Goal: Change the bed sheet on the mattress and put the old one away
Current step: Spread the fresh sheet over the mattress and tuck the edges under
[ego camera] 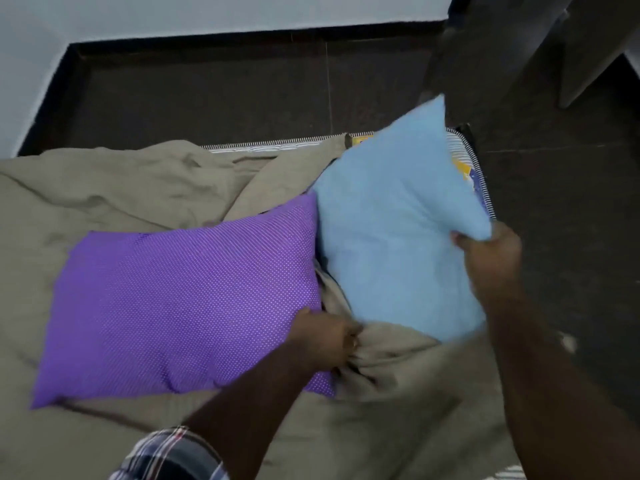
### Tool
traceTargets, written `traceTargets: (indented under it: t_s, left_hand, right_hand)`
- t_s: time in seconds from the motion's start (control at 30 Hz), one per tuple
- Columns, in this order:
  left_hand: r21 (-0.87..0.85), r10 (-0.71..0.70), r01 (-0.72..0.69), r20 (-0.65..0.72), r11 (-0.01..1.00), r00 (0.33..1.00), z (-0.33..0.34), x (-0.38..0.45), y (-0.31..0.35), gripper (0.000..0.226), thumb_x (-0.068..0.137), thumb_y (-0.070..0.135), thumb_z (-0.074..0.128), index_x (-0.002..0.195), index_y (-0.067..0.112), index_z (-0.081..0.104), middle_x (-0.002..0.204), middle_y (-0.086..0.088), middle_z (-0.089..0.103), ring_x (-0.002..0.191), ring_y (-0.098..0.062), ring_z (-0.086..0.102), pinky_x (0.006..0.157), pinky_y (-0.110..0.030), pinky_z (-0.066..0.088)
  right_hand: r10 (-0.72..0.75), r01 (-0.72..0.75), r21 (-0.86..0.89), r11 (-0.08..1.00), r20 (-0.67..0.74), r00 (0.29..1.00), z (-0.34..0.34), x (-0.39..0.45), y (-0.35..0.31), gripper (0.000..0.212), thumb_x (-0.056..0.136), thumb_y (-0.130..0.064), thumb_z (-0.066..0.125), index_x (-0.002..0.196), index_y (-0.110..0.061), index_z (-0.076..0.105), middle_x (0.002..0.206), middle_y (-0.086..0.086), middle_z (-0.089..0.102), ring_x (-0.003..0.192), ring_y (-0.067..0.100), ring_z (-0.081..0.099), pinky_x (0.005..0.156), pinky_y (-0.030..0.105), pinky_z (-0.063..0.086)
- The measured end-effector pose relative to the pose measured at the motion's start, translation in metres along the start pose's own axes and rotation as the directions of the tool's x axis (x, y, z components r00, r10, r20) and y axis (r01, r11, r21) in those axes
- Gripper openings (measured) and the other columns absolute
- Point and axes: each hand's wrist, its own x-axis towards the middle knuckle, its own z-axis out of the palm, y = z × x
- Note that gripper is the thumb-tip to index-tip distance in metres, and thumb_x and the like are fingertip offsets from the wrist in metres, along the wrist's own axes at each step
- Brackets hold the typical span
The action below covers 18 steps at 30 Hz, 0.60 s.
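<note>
Two hands: left hand [325,336] bunches sheet [391,362]; right hand [488,258] grips pillow [391,237].

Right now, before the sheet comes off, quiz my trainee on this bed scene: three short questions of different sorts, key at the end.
1. True or false: the right hand grips the blue pillow by its edge.
2. Which pillow lies flat on the beige sheet? A) the purple pillow B) the blue pillow C) neither
3. Fill in: the left hand bunches the ______ in its fingers.

Key: 1 true; 2 A; 3 beige sheet.
</note>
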Motion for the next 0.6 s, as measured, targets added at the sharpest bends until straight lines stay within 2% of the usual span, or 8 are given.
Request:
traceTargets:
  t_s: [0.1, 0.2, 0.23, 0.33, 0.37, 0.47, 0.53, 0.6]
  left_hand:
    - [-0.062, -0.021, 0.028, 0.106, 0.998, 0.994, 0.007, -0.006, 0.006, 0.040, 0.094, 0.049, 0.041, 0.126, 0.030, 0.056, 0.121, -0.003, 0.068, 0.114, -0.030, 0.063, 0.094, -0.040, 0.044]
    - [-0.421, -0.053, 0.087, 0.092, 0.903, 0.994, -0.008, -0.007, 0.006, 0.046, 0.091, 0.056, 0.044, 0.125, 0.030, 0.061, 0.124, -0.001, 0.068, 0.116, -0.026, 0.063, 0.094, -0.033, 0.048]
    - [-0.612, -0.081, 0.090, 0.042, 0.785, 0.996, -0.020, -0.009, 0.002, 0.040, 0.094, 0.050, 0.051, 0.123, 0.026, 0.064, 0.119, -0.001, 0.070, 0.112, -0.025, 0.064, 0.091, -0.029, 0.048]
    - [-0.978, -0.273, -0.056, -0.111, 0.201, 0.956, -0.067, -0.026, -0.017, 0.024, 0.096, 0.035, 0.064, 0.116, 0.022, 0.064, 0.104, -0.003, 0.067, 0.096, -0.025, 0.061, 0.071, -0.023, 0.051]
    - [-0.989, -0.306, -0.142, -0.149, 0.047, 0.940, -0.083, -0.033, -0.026, 0.030, 0.094, 0.037, 0.065, 0.121, 0.023, 0.060, 0.110, -0.003, 0.066, 0.097, -0.026, 0.061, 0.071, -0.024, 0.051]
    - [-0.898, -0.314, -0.356, -0.269, -0.261, 0.910, -0.113, -0.049, -0.052, 0.066, 0.086, 0.054, 0.065, 0.141, 0.021, 0.050, 0.134, -0.004, 0.063, 0.114, -0.026, 0.063, 0.091, -0.042, 0.051]
    - [-0.801, -0.384, -0.360, -0.178, -0.479, 0.906, -0.102, -0.054, -0.082, 0.085, 0.076, 0.059, 0.077, 0.141, 0.010, 0.054, 0.136, -0.014, 0.063, 0.125, -0.037, 0.059, 0.105, -0.053, 0.047]
    - [-0.734, -0.454, -0.312, -0.006, -0.603, 0.891, -0.066, -0.064, -0.114, 0.095, 0.059, 0.056, 0.092, 0.132, 0.003, 0.060, 0.130, -0.023, 0.063, 0.125, -0.049, 0.055, 0.107, -0.062, 0.041]
  right_hand:
    - [-0.301, 0.290, -0.157, 0.944, -0.053, 0.952, -0.016, 0.010, -0.052, 0.013, 0.075, -0.015, 0.074, 0.081, -0.023, 0.065, 0.078, 0.007, 0.064, 0.075, 0.017, 0.059, 0.068, 0.039, 0.050]
    - [-0.592, 0.552, -0.320, 0.770, -0.033, 0.806, -0.003, -0.003, -0.100, 0.008, 0.083, -0.015, 0.074, 0.083, -0.019, 0.067, 0.088, 0.016, 0.063, 0.085, 0.026, 0.062, 0.075, 0.030, 0.045]
    - [-0.672, 0.622, -0.369, 0.691, -0.009, 0.740, 0.006, -0.014, -0.111, 0.006, 0.083, -0.012, 0.073, 0.084, -0.014, 0.068, 0.089, 0.016, 0.061, 0.086, 0.029, 0.061, 0.076, 0.029, 0.043]
    - [-0.810, 0.751, -0.410, 0.517, 0.050, 0.585, 0.036, -0.059, -0.135, 0.021, 0.074, 0.002, 0.063, 0.090, -0.010, 0.069, 0.089, 0.014, 0.059, 0.083, 0.036, 0.059, 0.070, 0.038, 0.043]
    - [-0.840, 0.789, -0.412, 0.456, 0.094, 0.535, 0.049, -0.079, -0.138, 0.031, 0.071, 0.003, 0.059, 0.096, -0.011, 0.071, 0.091, 0.015, 0.060, 0.082, 0.038, 0.057, 0.069, 0.040, 0.042]
    - [-0.836, 0.871, -0.383, 0.307, 0.329, 0.440, 0.101, -0.148, -0.118, 0.045, 0.077, -0.007, 0.053, 0.117, -0.017, 0.072, 0.105, 0.015, 0.065, 0.082, 0.037, 0.058, 0.068, 0.041, 0.048]
    - [-0.719, 0.900, -0.306, 0.311, 0.544, 0.433, 0.134, -0.195, -0.089, 0.044, 0.082, -0.016, 0.054, 0.124, -0.022, 0.068, 0.118, 0.011, 0.063, 0.091, 0.036, 0.061, 0.074, 0.043, 0.054]
    - [-0.565, 0.860, -0.295, 0.416, 0.657, 0.499, 0.149, -0.224, -0.046, 0.048, 0.080, -0.024, 0.059, 0.128, -0.026, 0.063, 0.126, 0.007, 0.063, 0.102, 0.032, 0.063, 0.081, 0.045, 0.056]
